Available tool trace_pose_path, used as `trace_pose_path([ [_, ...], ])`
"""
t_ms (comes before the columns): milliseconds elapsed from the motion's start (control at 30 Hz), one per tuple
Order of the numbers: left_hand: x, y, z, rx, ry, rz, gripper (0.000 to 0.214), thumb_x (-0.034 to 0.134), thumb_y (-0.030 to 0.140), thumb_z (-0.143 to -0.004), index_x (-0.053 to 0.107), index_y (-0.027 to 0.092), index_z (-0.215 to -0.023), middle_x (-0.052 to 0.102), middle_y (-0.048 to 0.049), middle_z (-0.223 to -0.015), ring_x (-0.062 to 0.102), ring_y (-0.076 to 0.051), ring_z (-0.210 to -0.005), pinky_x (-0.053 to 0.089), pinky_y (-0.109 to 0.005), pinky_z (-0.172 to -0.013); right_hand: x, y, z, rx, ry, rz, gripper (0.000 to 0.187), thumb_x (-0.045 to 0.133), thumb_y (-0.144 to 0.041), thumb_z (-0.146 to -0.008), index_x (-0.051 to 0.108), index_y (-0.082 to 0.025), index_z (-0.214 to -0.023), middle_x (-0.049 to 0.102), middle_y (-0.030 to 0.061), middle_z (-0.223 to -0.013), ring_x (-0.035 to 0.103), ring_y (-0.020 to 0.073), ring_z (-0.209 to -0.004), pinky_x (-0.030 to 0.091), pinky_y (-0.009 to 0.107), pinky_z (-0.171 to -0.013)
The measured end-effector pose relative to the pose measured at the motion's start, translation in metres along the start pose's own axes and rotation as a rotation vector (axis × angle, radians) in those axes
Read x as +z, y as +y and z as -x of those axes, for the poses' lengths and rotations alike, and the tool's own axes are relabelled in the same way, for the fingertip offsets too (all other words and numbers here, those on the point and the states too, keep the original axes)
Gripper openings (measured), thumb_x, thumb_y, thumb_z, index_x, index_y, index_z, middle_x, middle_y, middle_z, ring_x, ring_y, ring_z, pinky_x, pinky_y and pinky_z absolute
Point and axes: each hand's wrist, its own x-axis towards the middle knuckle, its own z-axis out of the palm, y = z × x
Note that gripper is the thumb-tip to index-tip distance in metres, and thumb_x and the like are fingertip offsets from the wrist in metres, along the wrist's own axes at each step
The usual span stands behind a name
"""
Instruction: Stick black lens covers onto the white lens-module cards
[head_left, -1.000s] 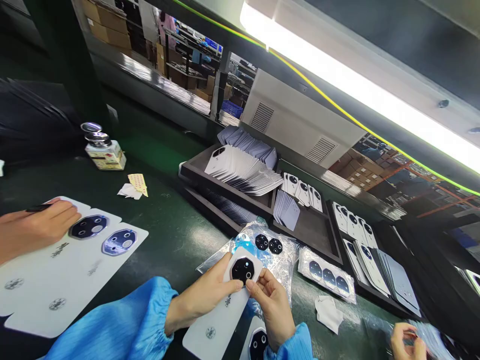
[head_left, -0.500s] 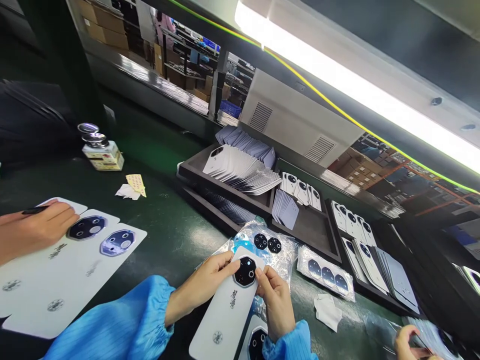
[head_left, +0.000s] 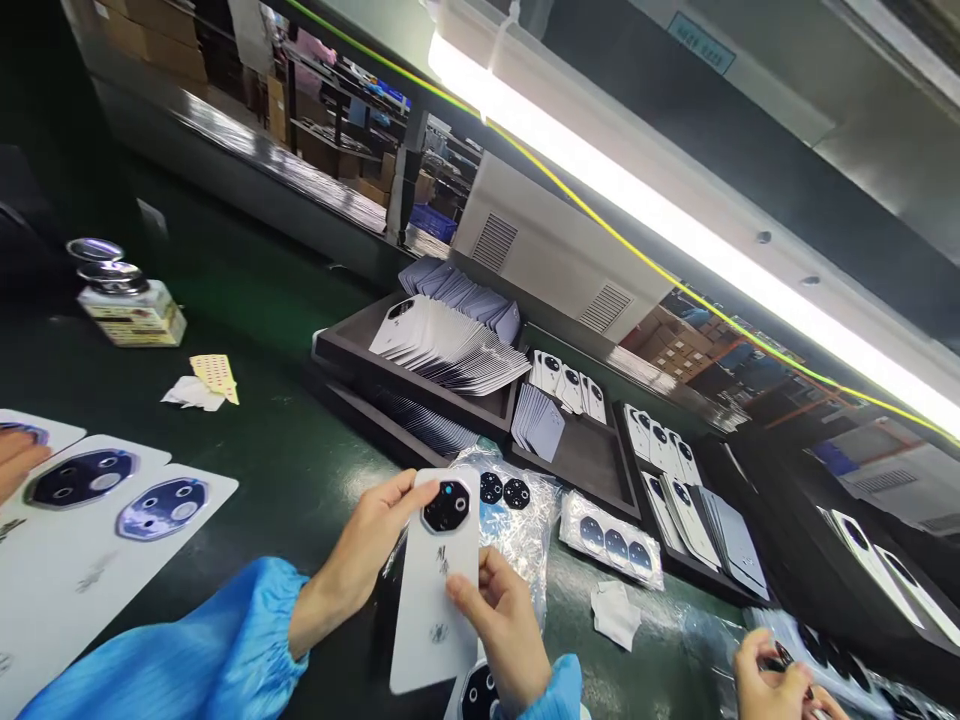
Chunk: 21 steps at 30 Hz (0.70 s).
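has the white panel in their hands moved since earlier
Yes: the white panel turned more upright, its lens now nearly level with the black discs.

Fluorescent tube light (head_left: pixel 645 205), stacked cardboard boxes (head_left: pixel 154 45)

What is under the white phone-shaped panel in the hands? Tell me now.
Another white phone-shaped panel with a black camera ring lies beneath its lower end. The held panel and right hand hide the rest of it.
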Motion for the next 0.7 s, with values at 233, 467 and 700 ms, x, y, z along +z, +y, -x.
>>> trace_pose_path([
  [233, 0.006, 0.014, -0.006, 0.048, -0.069, 0.025, 0.044, 0.072, 0.057, -0.065, 0.067, 0.016, -0.08, 0.068, -0.0018, -0.07, 0.061, -0.02, -0.066, 0.046, -0.029, -0.063, -0.022, -0.018, 0.007, 0.03, -0.004, 0.118, 0.058, 0.066, -0.073, -0.062, 0.058, -0.016, -0.063, 0.052, -0.0015, -0.06, 0.042, 0.0095, -0.055, 0.029, 0.021, -0.05],
  [467, 0.002, 0.016, -0.008, -0.067, -0.223, -0.085, 0.037, 0.072, 0.05, -0.065, 0.065, 0.016, -0.077, 0.068, -0.0014, -0.073, 0.061, -0.021, -0.076, 0.046, -0.03, -0.07, -0.029, -0.008, 0.006, 0.082, -0.004, -0.009, 0.051, 0.07, -0.065, -0.066, 0.056, -0.018, -0.078, 0.047, -0.0058, -0.055, 0.041, 0.0083, -0.048, 0.033, 0.02, -0.05],
  [700, 0.008, -0.007, -0.003, -0.017, -0.127, -0.106, 0.053, 0.074, 0.039, -0.064, 0.051, 0.022, -0.109, 0.066, -0.0016, -0.096, 0.06, -0.021, -0.09, 0.044, -0.029, -0.076, -0.006, 0.007, 0.014, -0.067, 0.069, 0.114, 0.054, 0.057, -0.073, -0.072, 0.052, -0.02, -0.076, 0.047, -0.0054, -0.052, 0.037, 0.0083, -0.047, 0.026, 0.02, -0.046],
])
